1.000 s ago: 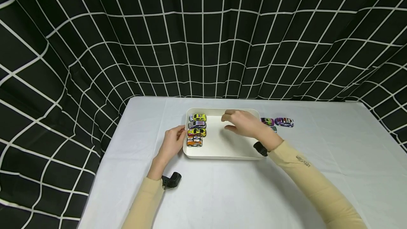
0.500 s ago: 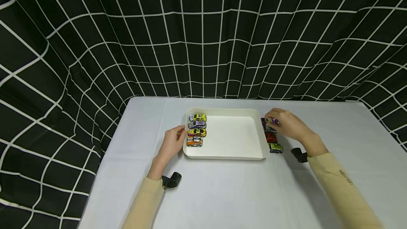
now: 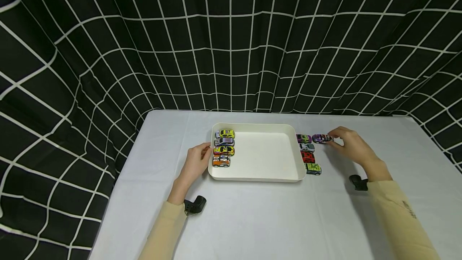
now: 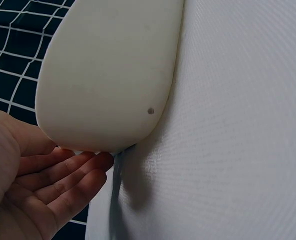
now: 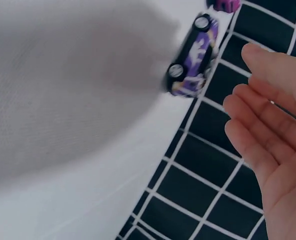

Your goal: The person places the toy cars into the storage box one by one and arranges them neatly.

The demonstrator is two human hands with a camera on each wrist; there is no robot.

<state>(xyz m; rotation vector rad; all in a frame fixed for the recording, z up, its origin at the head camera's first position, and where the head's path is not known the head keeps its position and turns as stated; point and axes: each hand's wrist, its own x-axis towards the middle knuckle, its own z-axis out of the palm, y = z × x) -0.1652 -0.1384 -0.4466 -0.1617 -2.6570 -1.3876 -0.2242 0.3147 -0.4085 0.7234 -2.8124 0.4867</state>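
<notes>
the right hand [image 3: 349, 144], grip wide and holding nothing, hovers just beside a small purple toy car [image 3: 321, 138] on the white table [image 3: 252, 220]. the left hand [image 3: 195, 163] rests relaxed fingers against the shallow white plastic tray [image 3: 263, 153].

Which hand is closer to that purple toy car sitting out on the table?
Right. The right hand is just beside the purple toy car; the left hand rests against the tray at its far side.

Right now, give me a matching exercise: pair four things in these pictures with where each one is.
Things:
1. orange car
2. purple car
3. left hand
4. green car

Places:
A. on the table, by the right hand's fingertips
B. in the tray, nearest car of the row of four
C. against the tray's left edge
D. on the table, nearest car in the column right of the tray

Pairs: 1-B, 2-A, 3-C, 4-D
</notes>
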